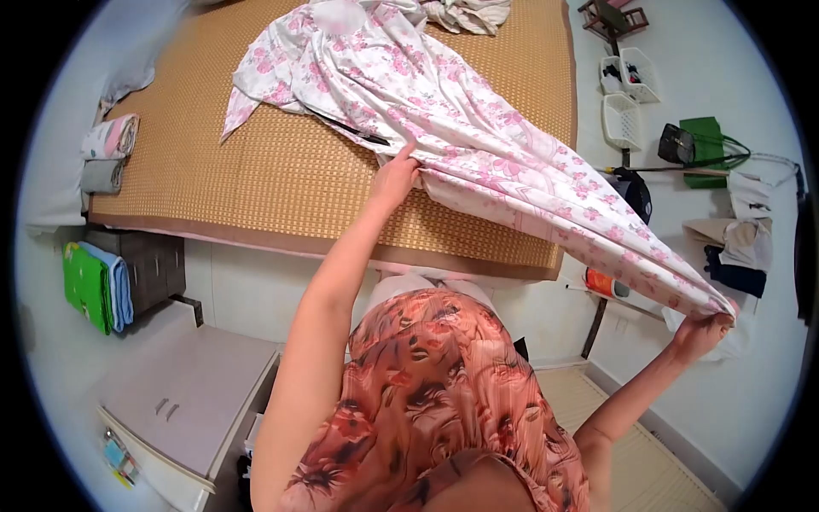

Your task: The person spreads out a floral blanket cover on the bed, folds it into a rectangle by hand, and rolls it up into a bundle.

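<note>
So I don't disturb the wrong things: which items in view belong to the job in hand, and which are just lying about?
In the job:
pink floral cloth, held by left fingers and right fingers
woven mat beneath it
possibly the thin black item at the cloth's edge

Just lying about:
white baskets
green bag
folded green cloth

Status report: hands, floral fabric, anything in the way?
Right hand gripping, left hand touching floral fabric. Fabric extends beyond mat. Dark strip near left hand, possibly obstructing.

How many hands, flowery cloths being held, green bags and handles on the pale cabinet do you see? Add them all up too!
Left hand and right hand: 2
Flowery cloth: 1
Green bag: 1
Handles: 2
Total: 6
</note>
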{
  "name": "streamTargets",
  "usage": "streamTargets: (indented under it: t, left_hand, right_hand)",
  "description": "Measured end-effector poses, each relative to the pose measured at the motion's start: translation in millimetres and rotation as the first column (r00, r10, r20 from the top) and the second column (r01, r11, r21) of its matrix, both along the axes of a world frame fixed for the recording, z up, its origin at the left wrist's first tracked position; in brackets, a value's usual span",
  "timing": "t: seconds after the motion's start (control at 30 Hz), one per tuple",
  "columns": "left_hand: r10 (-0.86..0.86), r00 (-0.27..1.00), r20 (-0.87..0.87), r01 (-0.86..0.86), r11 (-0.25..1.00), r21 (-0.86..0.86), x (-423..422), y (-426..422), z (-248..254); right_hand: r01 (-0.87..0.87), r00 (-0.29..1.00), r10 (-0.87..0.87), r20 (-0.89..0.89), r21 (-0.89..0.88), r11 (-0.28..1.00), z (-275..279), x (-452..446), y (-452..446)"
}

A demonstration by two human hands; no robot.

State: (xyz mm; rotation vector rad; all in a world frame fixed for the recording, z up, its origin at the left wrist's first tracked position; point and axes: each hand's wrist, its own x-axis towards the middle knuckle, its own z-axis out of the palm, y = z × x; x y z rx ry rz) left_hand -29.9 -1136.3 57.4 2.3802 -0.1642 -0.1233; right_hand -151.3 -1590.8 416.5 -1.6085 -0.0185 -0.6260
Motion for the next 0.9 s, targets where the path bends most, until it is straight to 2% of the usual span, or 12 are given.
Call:
streamTargets:
  t: [0.1,0.2,0.23,0.27,0.37,0.47,0.5,0.53,0.63,0.77,0.83,0.9]
  left_hand:
    - [-0.150,0.987,0.052,0.153,0.986,-0.069,27.9,9.6,-13.1]
    - [-0.038,0.997,0.067,0.038,0.999,-0.011,89.0,61.5,38.2]
    - [0.040,0.964,0.263,-0.036,0.999,-0.020,111.3,82.2,71.0]
    - [0.074,0.929,0.363,-0.082,0.997,0.006,131.5,98.8,118.6]
    - [0.051,0.349,0.936,-0.165,0.986,0.008,106.9,102.1,267.9]
    - [-0.124,0.827,0.548,-0.046,0.957,0.286,77.7,113.4,225.8]
    - [-0.199,0.960,0.199,0.190,0.980,0.062,62.0,125.9,182.5]
    - [-0.472,0.879,0.064,0.425,0.838,0.343,28.7,131.4,187.9]
    - [-0.061,0.993,0.097,0.083,0.967,-0.241,-55.0,149.9,222.6]
    - [0.180,0.957,-0.228,-0.285,0.735,-0.615,-101.0,169.1,205.9]
    - [0.209,0.953,-0.218,-0.287,0.851,-0.440,-78.4,151.4,193.9]
    - [0.189,0.950,-0.249,-0.256,0.929,-0.268,-42.1,146.0,162.1]
  right_hand:
    - [0.022,0.999,-0.024,-0.043,-0.034,0.999,2.5,-6.2,-2.1]
    - [0.239,0.897,-0.393,-0.204,-0.523,0.818,-10.6,13.5,-29.3]
    - [0.228,0.849,-0.477,-0.227,-0.657,0.719,-15.1,25.5,-30.0]
    - [0.226,0.886,-0.391,-0.249,-0.505,0.833,-26.3,37.3,-36.0]
    - [0.295,0.889,-0.398,-0.225,-0.383,0.875,-39.4,79.3,-46.6]
    - [0.224,0.855,-0.406,-0.321,-0.478,0.849,-51.4,98.6,-68.7]
    - [0.176,0.853,-0.394,-0.342,-0.523,0.834,-45.6,101.7,-64.7]
    - [0.131,0.856,-0.381,-0.348,-0.568,0.813,-39.9,108.9,-61.0]
    - [0.172,0.915,-0.273,-0.296,-0.326,0.930,-44.4,91.6,-69.1]
    - [0.075,0.884,-0.246,-0.397,-0.399,0.914,-52.2,105.8,-44.2]
    - [0.014,0.860,-0.231,-0.455,-0.433,0.901,-53.6,136.0,-26.9]
    - [-0.312,0.792,-0.098,-0.602,-0.538,0.783,-71.8,182.0,-36.1]
